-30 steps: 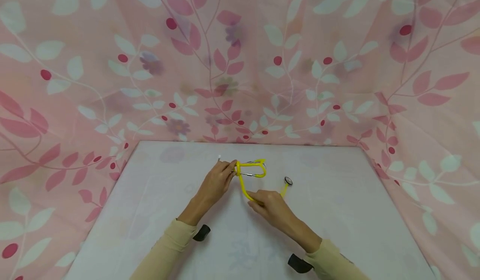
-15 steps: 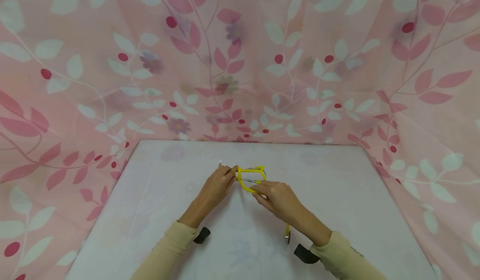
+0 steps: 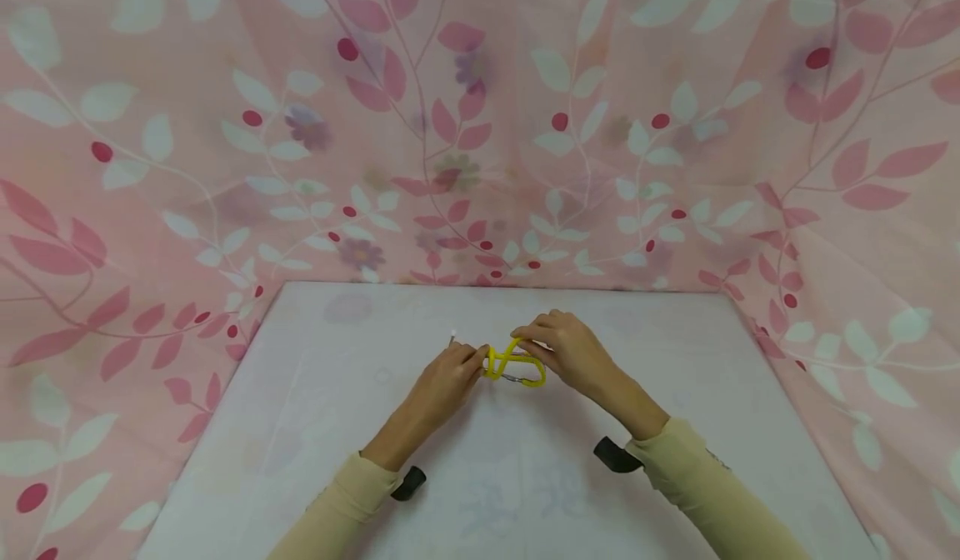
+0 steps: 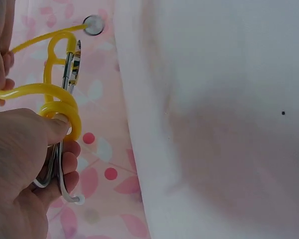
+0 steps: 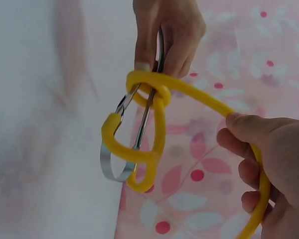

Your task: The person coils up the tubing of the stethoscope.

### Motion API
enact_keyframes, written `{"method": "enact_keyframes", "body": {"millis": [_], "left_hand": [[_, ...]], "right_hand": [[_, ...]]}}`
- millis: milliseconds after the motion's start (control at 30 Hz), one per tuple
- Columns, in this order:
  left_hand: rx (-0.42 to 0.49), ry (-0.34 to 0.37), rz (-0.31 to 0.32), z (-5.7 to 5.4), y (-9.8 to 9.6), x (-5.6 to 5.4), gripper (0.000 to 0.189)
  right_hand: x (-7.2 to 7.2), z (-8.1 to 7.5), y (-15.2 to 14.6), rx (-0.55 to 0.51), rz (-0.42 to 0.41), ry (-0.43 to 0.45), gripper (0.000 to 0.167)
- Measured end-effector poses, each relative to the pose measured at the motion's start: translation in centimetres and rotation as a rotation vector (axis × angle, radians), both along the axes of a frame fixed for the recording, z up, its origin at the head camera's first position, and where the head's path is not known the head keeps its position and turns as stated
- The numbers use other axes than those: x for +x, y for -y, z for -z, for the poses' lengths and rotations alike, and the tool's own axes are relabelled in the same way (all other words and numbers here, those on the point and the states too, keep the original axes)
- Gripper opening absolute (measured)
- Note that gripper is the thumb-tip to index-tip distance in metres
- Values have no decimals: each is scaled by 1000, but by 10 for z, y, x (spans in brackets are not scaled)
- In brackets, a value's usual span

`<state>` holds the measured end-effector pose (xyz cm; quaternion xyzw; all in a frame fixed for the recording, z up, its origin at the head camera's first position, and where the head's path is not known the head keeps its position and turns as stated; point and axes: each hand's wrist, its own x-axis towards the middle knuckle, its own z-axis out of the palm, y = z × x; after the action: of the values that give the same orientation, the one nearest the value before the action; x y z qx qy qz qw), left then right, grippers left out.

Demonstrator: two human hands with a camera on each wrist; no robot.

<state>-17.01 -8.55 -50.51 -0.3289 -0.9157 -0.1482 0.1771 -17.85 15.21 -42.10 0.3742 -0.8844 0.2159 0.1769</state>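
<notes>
A stethoscope with yellow tubing [image 5: 189,91] and metal ear tubes [image 4: 59,167] is held above the table. My left hand [image 3: 447,381] grips the ear tubes, its thumb against the yellow coil wound round them. One white ear tip [image 4: 79,199] pokes out below its fingers in the left wrist view. My right hand [image 3: 576,358] pinches the free length of tubing, drawn taut from the coil, and the tubing runs on through its fingers. Beyond it, the round chest piece [image 4: 93,25] hangs at the tubing's end. A curved metal spring strip [image 5: 107,167] joins the ear tubes near the yellow loop.
The white-covered table [image 3: 360,493] lies beneath both hands. Pink leaf-patterned cloth [image 3: 480,127] rises behind it and along both sides. A black wrist camera [image 3: 408,483] sits under the left forearm, another black camera [image 3: 617,455] under the right.
My right hand has moved from below the loop up past it, wrapping the tubing round the ear tubes. The chest piece swung down below the right hand. My left hand shifted slightly right and down.
</notes>
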Motion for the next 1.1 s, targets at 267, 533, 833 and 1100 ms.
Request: {"method": "enact_keyframes", "body": {"millis": [267, 533, 833, 1100], "left_hand": [[-3, 14, 34, -8, -4, 8, 44], [7, 5, 78, -10, -7, 12, 43], [48, 6, 111, -17, -7, 14, 41], [90, -13, 140, -26, -6, 17, 41]], "right_hand": [[-17, 8, -6, -60, 13, 68, 22], [-23, 15, -9, -87, 40, 138, 20], [-34, 25, -15, -148, 44, 267, 21], [-42, 40, -22, -294, -36, 376, 19]]}}
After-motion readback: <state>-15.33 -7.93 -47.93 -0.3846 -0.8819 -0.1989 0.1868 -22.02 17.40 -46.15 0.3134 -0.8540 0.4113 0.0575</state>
